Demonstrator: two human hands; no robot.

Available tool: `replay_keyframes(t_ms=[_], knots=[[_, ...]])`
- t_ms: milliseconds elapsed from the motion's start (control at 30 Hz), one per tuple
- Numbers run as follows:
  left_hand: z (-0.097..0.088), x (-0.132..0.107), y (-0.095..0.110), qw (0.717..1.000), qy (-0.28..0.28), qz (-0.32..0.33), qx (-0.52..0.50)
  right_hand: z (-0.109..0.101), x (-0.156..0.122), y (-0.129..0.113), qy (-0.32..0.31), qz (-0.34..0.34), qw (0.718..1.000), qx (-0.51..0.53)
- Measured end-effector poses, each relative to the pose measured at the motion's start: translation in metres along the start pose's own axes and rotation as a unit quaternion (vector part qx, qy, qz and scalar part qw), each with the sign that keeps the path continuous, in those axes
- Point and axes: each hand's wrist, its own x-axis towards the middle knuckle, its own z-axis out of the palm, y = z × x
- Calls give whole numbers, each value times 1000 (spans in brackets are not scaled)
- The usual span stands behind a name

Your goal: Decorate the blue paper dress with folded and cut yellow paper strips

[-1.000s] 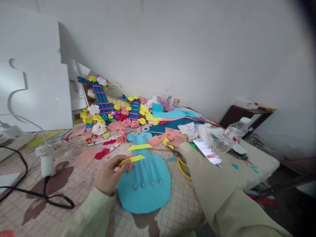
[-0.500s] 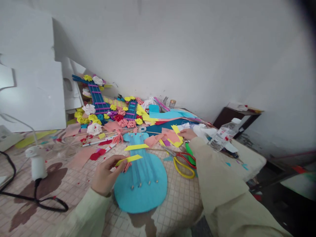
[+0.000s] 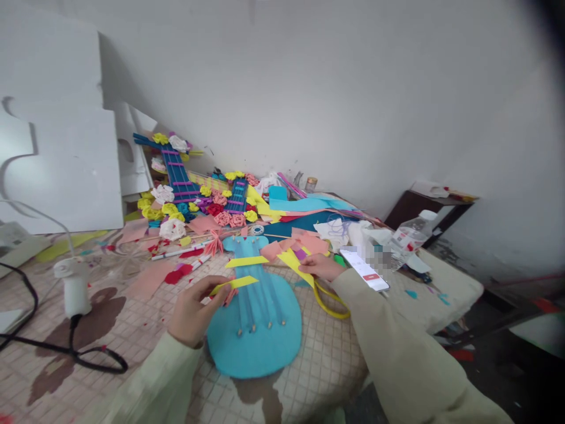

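A light-blue guitar-shaped cutout (image 3: 255,353) lies on the table in front of me, with string-like strips and small pegs along its neck and body. One yellow paper strip (image 3: 245,261) crosses its neck. Over the lower neck, my left hand (image 3: 193,311) pinches a second yellow strip (image 3: 237,285) between thumb and fingers. To the right of the cutout, my right hand (image 3: 321,267) grips a wider piece of yellow paper (image 3: 293,264). Yellow-handled scissors (image 3: 330,306) lie just below that hand, partly hidden by the paper and my sleeve.
At the back left stands a dark-blue paper guitar (image 3: 177,174) among crepe flowers. A glue gun (image 3: 76,288) with a looped black cable is at left. A phone (image 3: 364,269) and a plastic bottle (image 3: 412,238) sit at right. Paper scraps cover the middle back.
My right hand has drawn back toward me with the yellow paper, away from the scrap pile. The phone now shows beside my sleeve. My left hand still holds its strip in place.
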Motion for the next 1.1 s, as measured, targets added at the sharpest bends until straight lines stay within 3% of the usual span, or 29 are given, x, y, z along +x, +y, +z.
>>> replay_keyframes(t_ms=[100, 233, 400, 567, 833, 1000, 1100], knots=[[1, 0, 3, 1000, 1, -2, -3, 13, -15, -2, -55, -24, 998, -25], [2, 0, 3, 1000, 3, -8, -2, 24, -24, -5, -2, -42, 997, -72], [3, 0, -3, 1000, -14, -13, -15, 9, -18, -25, 74, -92, 986, -119], [4, 2, -4, 999, -13, -14, -37, -7, -5, -56, 89, -154, 977, -118], [4, 5, -4, 996, 20, -41, -82, 0, 12, -79, 37, -180, 983, -19], [4, 5, -3, 992, -10, -72, -108, 30, 5, -94, -44, -213, 971, 95], [6, 4, -4, 988, -35, -97, -118, 50, 1, -92, -73, -200, 966, 147]])
